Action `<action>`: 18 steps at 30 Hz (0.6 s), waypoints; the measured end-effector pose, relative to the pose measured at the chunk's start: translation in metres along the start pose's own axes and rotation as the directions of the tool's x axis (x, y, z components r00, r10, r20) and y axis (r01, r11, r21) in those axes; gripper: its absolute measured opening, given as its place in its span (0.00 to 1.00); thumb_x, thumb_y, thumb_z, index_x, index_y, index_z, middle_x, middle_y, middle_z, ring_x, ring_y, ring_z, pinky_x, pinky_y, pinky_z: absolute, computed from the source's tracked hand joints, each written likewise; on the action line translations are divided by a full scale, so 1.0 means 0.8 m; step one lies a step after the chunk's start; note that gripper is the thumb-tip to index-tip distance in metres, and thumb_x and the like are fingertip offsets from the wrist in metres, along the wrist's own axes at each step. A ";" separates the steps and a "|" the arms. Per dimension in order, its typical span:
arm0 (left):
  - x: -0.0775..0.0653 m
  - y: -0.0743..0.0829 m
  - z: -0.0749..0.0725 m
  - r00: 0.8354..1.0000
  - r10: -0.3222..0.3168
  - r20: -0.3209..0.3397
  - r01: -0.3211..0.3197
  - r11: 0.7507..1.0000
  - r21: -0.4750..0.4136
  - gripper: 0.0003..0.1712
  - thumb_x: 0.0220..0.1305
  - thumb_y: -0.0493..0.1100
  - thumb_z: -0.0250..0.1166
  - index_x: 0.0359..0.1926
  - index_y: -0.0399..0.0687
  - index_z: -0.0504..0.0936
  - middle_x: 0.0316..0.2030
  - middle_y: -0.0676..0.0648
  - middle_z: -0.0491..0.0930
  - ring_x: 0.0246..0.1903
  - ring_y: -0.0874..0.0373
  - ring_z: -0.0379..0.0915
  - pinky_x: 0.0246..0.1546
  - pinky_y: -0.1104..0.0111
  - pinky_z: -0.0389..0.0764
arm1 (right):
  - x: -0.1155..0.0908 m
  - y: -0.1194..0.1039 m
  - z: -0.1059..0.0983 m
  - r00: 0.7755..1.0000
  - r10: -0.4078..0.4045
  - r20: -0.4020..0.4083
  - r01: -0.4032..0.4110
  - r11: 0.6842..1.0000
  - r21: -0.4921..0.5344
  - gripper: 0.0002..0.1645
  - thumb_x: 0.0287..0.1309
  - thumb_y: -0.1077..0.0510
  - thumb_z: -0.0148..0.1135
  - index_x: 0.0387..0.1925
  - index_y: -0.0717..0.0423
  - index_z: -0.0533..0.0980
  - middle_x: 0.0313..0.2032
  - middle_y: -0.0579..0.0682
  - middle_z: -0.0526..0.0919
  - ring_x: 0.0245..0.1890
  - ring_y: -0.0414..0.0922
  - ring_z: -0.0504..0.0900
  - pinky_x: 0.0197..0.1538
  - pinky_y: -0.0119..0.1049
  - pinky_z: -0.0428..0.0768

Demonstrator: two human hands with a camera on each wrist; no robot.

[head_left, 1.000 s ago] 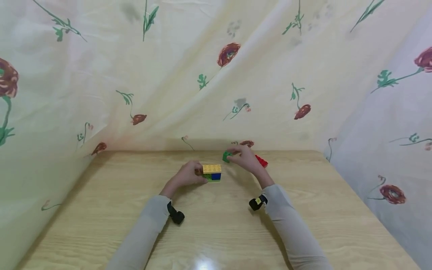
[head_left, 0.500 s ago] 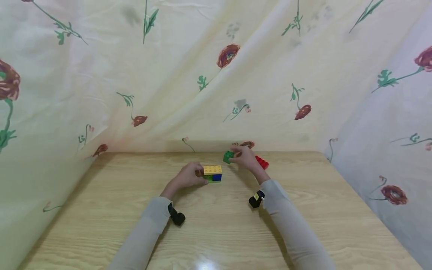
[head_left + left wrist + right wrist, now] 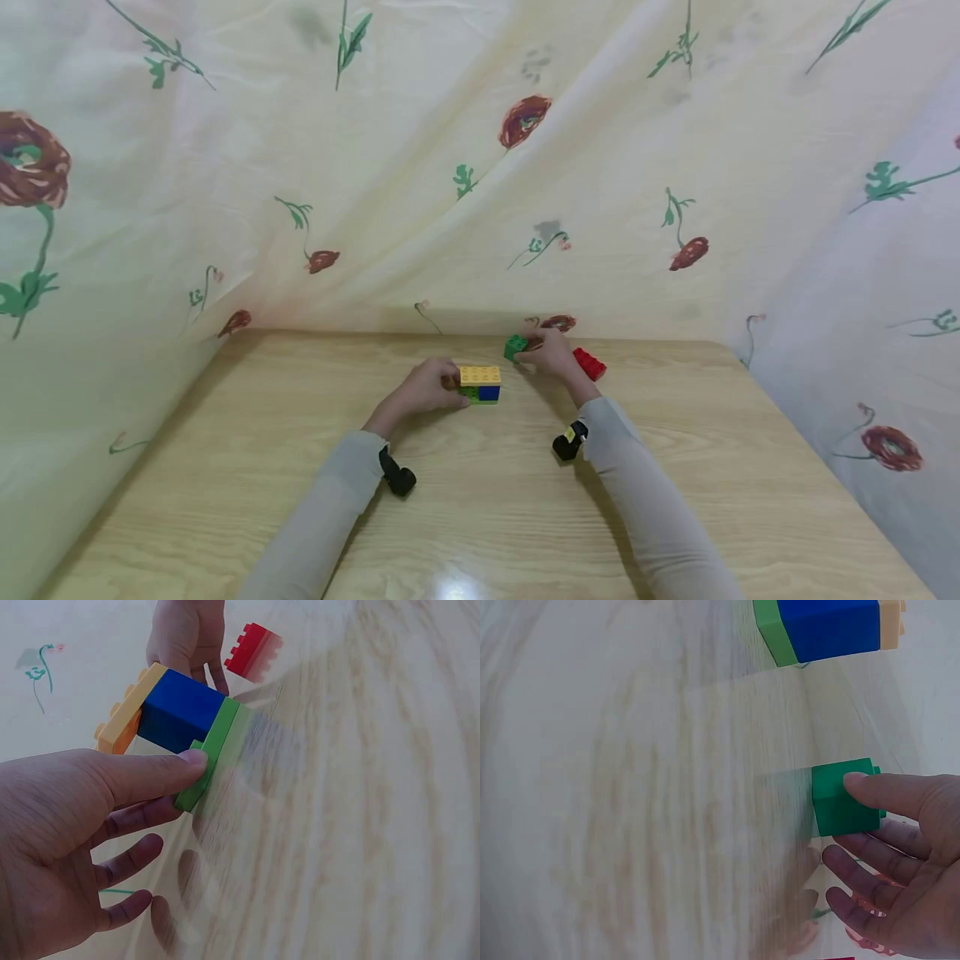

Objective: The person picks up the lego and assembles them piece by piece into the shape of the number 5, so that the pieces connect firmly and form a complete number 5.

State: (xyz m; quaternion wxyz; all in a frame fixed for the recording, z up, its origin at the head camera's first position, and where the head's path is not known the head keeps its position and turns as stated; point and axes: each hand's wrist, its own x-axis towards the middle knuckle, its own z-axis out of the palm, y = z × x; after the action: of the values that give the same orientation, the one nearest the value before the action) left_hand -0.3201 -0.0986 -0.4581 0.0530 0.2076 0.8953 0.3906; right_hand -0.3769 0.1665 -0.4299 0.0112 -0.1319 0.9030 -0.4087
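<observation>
My left hand (image 3: 429, 387) holds a small stack of toy building bricks by its left end. In the left wrist view the stack has a yellow studded brick (image 3: 127, 712) on top, a blue brick (image 3: 184, 709) between, and a light green plate (image 3: 214, 754) at the bottom. The thumb lies on the plate's end, where the gap under the yellow overhang is. Behind and to the right of the stack, my right hand (image 3: 552, 355) pinches a green brick (image 3: 845, 797) between thumb and fingers. Its studs point up, and its base is right at the tabletop.
A red brick (image 3: 590, 364) lies on the wooden table (image 3: 480, 483) just right of my right hand. A flowered cloth (image 3: 420, 167) hangs along the table's back edge and both sides. Each wrist wears a black camera.
The head view has turned slightly left, so everything sits a little further right in it. Both hands keep their holds on the stack and the green brick.
</observation>
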 end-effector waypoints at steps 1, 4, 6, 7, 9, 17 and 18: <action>0.001 0.000 0.000 1.000 -0.003 0.002 0.003 1.000 0.002 0.09 0.56 0.42 0.78 0.36 0.45 0.87 0.43 0.50 0.82 0.43 0.57 0.76 0.45 0.66 0.76 | 0.000 0.000 -0.001 1.000 0.004 -0.003 -0.004 1.000 0.002 0.29 0.60 0.63 0.70 0.62 0.70 0.75 0.51 0.66 0.84 0.49 0.57 0.83 0.51 0.45 0.82; 0.003 0.001 -0.002 1.000 -0.009 0.005 0.009 1.000 0.012 0.09 0.56 0.42 0.78 0.36 0.45 0.87 0.43 0.50 0.82 0.44 0.57 0.76 0.45 0.65 0.77 | 0.002 -0.001 -0.002 1.000 0.014 0.000 -0.014 1.000 0.006 0.28 0.61 0.62 0.70 0.61 0.69 0.76 0.51 0.66 0.84 0.49 0.56 0.83 0.51 0.44 0.81; 0.003 0.002 -0.004 1.000 -0.014 0.000 0.014 1.000 0.010 0.10 0.56 0.42 0.79 0.37 0.45 0.88 0.44 0.50 0.82 0.44 0.57 0.76 0.47 0.64 0.77 | 0.004 -0.004 -0.003 1.000 0.012 0.005 -0.013 1.000 0.025 0.28 0.62 0.62 0.69 0.62 0.69 0.75 0.52 0.66 0.84 0.50 0.56 0.83 0.53 0.44 0.81; 0.003 0.003 -0.006 1.000 -0.015 -0.001 0.015 1.000 0.007 0.10 0.56 0.42 0.78 0.38 0.45 0.88 0.44 0.50 0.82 0.44 0.57 0.76 0.47 0.63 0.78 | 0.005 -0.006 -0.003 1.000 0.010 0.008 -0.011 0.999 0.036 0.28 0.63 0.61 0.68 0.63 0.68 0.75 0.52 0.65 0.83 0.51 0.56 0.83 0.53 0.45 0.81; 0.003 0.004 -0.008 1.000 -0.006 -0.007 0.006 1.000 -0.001 0.11 0.56 0.41 0.78 0.39 0.44 0.88 0.43 0.49 0.82 0.44 0.56 0.76 0.48 0.62 0.78 | 0.006 -0.011 -0.003 1.000 0.003 0.019 -0.004 0.998 0.067 0.28 0.65 0.60 0.67 0.64 0.67 0.75 0.53 0.64 0.83 0.52 0.55 0.82 0.55 0.44 0.80; 0.003 -0.001 -0.002 1.000 0.009 0.028 -0.009 1.000 -0.025 0.11 0.56 0.41 0.78 0.39 0.44 0.88 0.43 0.48 0.82 0.44 0.56 0.75 0.46 0.65 0.76 | -0.015 -0.040 -0.005 0.994 -0.103 0.039 0.095 0.981 0.168 0.25 0.68 0.61 0.64 0.63 0.67 0.75 0.55 0.66 0.82 0.53 0.57 0.83 0.56 0.44 0.82; 0.004 -0.001 -0.001 1.000 0.009 0.024 -0.009 1.000 -0.029 0.11 0.56 0.41 0.78 0.39 0.44 0.88 0.43 0.48 0.82 0.43 0.56 0.75 0.46 0.65 0.76 | -0.018 -0.044 -0.007 0.993 -0.112 0.034 0.104 0.978 0.179 0.25 0.68 0.60 0.64 0.63 0.67 0.75 0.55 0.66 0.82 0.53 0.57 0.83 0.57 0.46 0.82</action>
State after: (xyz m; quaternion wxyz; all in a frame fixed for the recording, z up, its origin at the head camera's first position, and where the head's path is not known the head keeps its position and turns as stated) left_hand -0.3237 -0.0982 -0.4574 0.0651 0.2156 0.8878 0.4013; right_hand -0.3558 0.1518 -0.4015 0.0205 -0.1881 0.8543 -0.4841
